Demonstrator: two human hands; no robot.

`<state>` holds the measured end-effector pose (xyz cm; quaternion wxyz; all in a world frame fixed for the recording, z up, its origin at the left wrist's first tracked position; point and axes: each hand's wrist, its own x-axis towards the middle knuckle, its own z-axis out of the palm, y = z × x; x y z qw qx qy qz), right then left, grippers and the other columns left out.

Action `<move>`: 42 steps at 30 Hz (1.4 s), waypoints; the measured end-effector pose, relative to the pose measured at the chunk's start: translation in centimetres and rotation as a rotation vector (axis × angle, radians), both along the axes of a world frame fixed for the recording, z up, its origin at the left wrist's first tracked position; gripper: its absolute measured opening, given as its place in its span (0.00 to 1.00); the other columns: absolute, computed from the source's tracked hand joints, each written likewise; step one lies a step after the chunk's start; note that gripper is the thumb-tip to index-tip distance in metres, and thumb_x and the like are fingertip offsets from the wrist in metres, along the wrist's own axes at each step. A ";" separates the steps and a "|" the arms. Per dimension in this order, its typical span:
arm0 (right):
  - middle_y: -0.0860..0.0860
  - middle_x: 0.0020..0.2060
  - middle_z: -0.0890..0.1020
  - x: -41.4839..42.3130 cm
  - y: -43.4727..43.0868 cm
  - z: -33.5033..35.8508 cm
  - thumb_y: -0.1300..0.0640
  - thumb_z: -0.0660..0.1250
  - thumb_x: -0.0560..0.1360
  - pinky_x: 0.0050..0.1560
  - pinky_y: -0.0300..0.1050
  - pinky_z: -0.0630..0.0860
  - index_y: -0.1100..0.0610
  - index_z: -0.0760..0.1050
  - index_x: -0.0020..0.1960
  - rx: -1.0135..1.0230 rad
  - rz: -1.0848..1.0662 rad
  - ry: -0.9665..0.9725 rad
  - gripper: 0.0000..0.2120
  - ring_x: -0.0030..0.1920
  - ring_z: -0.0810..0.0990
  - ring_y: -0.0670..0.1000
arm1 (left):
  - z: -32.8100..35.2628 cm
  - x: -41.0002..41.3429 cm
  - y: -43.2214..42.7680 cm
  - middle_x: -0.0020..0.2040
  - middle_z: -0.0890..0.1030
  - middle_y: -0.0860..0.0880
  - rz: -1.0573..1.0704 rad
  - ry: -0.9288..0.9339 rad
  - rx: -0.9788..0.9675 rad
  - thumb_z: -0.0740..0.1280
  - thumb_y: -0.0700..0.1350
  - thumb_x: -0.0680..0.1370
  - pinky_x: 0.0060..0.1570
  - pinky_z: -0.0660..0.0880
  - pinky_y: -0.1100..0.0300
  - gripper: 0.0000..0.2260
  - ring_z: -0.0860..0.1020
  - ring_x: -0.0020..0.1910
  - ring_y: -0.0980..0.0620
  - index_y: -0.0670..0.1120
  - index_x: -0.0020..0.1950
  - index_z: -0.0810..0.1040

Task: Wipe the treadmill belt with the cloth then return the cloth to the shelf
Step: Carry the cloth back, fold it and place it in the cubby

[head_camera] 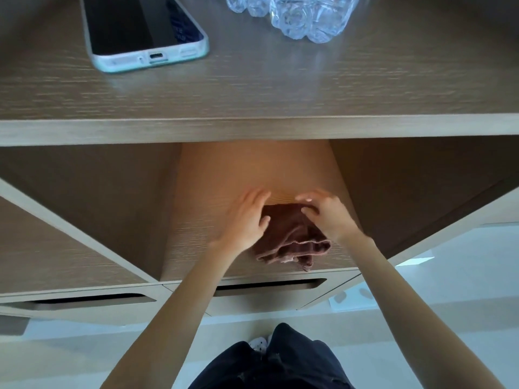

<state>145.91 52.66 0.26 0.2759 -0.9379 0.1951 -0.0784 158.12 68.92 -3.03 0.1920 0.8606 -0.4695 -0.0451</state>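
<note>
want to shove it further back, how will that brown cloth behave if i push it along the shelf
Probably floppy: the brown cloth lies crumpled in soft folds, so a push would likely bunch it up. It looks light, and the smooth wood shelf should offer little grip. One corner reaches the front edge and might droop over.

Readable text, labels, numbers: none. Phone (pixel 140 26), screen dark: faint bluish marks, perhaps lettering, show toward the right edge of its glass, too blurred and small to make out. Clear crinkled plastic (pixel 295 15), to the right of the phone on the same wooden top (pixel 280 88): any print is illegible
</note>
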 end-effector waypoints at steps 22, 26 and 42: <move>0.51 0.48 0.82 -6.8 3.6 -3.6 0.58 0.72 0.72 0.44 0.47 0.81 0.59 0.82 0.49 -0.082 -0.015 -0.179 0.06 0.47 0.82 0.53 | -4.5 -3.1 2.8 0.78 0.48 0.54 -0.328 -0.050 0.102 0.64 0.57 0.75 0.74 0.44 0.54 0.35 0.47 0.76 0.56 0.53 0.77 0.50; 0.49 0.58 0.74 -7.0 3.6 -4.3 0.49 0.75 0.67 0.47 0.47 0.79 0.54 0.78 0.56 -0.213 0.111 0.153 0.20 0.60 0.73 0.50 | -4.5 -3.1 3.0 0.78 0.48 0.53 -0.357 -0.073 0.072 0.65 0.55 0.74 0.74 0.44 0.55 0.35 0.46 0.76 0.56 0.52 0.77 0.52; 0.47 0.42 0.84 -4.6 1.0 -0.8 0.61 0.71 0.68 0.46 0.42 0.75 0.51 0.78 0.54 0.214 0.099 0.115 0.16 0.43 0.82 0.49 | -0.5 -1.5 2.4 0.49 0.82 0.53 -0.053 0.537 -0.208 0.65 0.42 0.77 0.51 0.74 0.58 0.08 0.79 0.47 0.56 0.49 0.55 0.80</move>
